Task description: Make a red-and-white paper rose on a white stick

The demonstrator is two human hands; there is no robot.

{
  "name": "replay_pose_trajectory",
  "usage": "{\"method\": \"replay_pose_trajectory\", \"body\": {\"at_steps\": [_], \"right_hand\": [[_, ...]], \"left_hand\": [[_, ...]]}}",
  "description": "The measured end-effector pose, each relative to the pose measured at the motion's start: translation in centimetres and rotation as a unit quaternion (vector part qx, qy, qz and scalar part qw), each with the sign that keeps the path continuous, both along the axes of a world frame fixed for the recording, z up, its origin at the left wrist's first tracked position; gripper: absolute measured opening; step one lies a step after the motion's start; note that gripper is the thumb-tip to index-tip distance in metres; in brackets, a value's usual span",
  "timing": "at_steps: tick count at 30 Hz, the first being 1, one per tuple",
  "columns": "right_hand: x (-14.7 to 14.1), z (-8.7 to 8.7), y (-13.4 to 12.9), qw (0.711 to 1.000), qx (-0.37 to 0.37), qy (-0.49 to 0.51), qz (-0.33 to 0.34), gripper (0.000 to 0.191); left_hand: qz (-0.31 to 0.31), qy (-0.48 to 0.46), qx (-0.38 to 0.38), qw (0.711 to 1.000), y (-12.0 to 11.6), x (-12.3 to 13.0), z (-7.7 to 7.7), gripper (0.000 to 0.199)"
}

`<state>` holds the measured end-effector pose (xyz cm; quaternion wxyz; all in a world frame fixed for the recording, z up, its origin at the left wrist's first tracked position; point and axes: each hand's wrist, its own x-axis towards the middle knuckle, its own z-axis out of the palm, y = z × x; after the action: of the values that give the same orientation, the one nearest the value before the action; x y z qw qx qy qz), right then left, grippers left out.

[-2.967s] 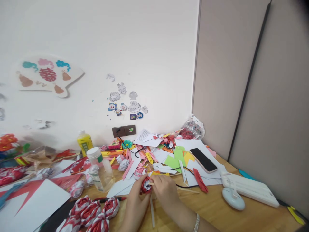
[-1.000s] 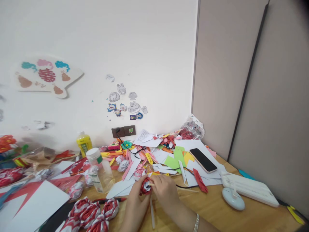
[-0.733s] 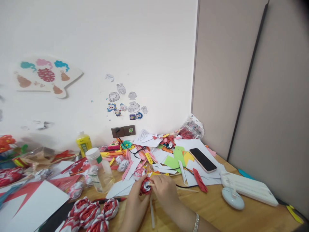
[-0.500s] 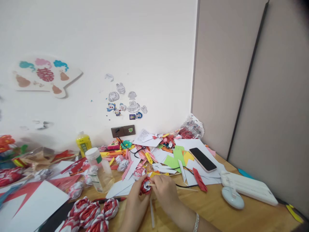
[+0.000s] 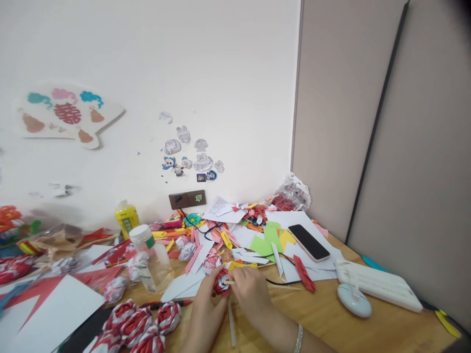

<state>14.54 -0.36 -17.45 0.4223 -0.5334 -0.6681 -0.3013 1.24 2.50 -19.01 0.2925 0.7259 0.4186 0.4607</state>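
My left hand (image 5: 209, 303) is closed around a red and white paper rose (image 5: 221, 284), fingers behind it and thumb along its near side. Between the fingertips of my right hand (image 5: 252, 293) a thin pale stick (image 5: 229, 282) is pinched, its tip meeting the rose's folded centre. How deep the tip sits cannot be made out. Below the hands a narrow white strip (image 5: 231, 326) lies on the wooden table (image 5: 316, 318). Several finished-looking red and white paper roses (image 5: 136, 326) are grouped left of my left hand.
A clear plastic jar (image 5: 156, 264) and a yellow bottle (image 5: 127, 218) stand on the left. Coloured paper scraps (image 5: 272, 239) spread behind the hands. A phone (image 5: 309, 242) lies on paper to the right, with a computer mouse (image 5: 354, 300) and a white power strip (image 5: 382, 284) beyond.
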Motion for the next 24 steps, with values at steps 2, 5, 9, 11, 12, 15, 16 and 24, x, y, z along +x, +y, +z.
{"method": "replay_pose_trajectory", "body": {"at_steps": [2, 5, 9, 11, 12, 15, 16, 24], "right_hand": [[0.01, -0.08, 0.02, 1.0, -0.001, 0.001, -0.001, 0.036], [0.02, -0.18, 0.03, 1.0, -0.01, -0.003, -0.003, 0.033], [0.03, -0.29, 0.05, 1.0, -0.021, -0.011, -0.008, 0.029], [0.05, -0.3, 0.05, 1.0, -0.022, -0.014, -0.009, 0.028], [0.06, -0.3, 0.05, 1.0, -0.023, -0.016, -0.008, 0.028], [0.11, -0.21, 0.03, 1.0, -0.024, -0.019, 0.002, 0.027], [0.13, -0.16, 0.02, 1.0, -0.023, -0.016, 0.006, 0.027], [0.07, 0.09, -0.06, 1.0, -0.015, -0.002, 0.027, 0.029]], "left_hand": [[0.001, 0.0, -0.002, 1.0, -0.01, 0.03, 0.07, 0.05], [-0.003, 0.002, -0.004, 1.0, 0.08, 0.07, 0.01, 0.05], [0.0, 0.002, 0.003, 1.0, 0.19, 0.08, -0.15, 0.049], [0.0, 0.004, 0.002, 1.0, 0.17, 0.08, -0.14, 0.049], [0.0, 0.005, 0.001, 1.0, 0.15, 0.09, -0.1, 0.049], [0.003, 0.004, -0.004, 1.0, 0.09, 0.09, 0.01, 0.05], [0.004, 0.003, -0.004, 1.0, 0.08, 0.1, 0.03, 0.05], [0.0, 0.008, 0.0, 1.0, 0.08, 0.11, -0.02, 0.05]]}}
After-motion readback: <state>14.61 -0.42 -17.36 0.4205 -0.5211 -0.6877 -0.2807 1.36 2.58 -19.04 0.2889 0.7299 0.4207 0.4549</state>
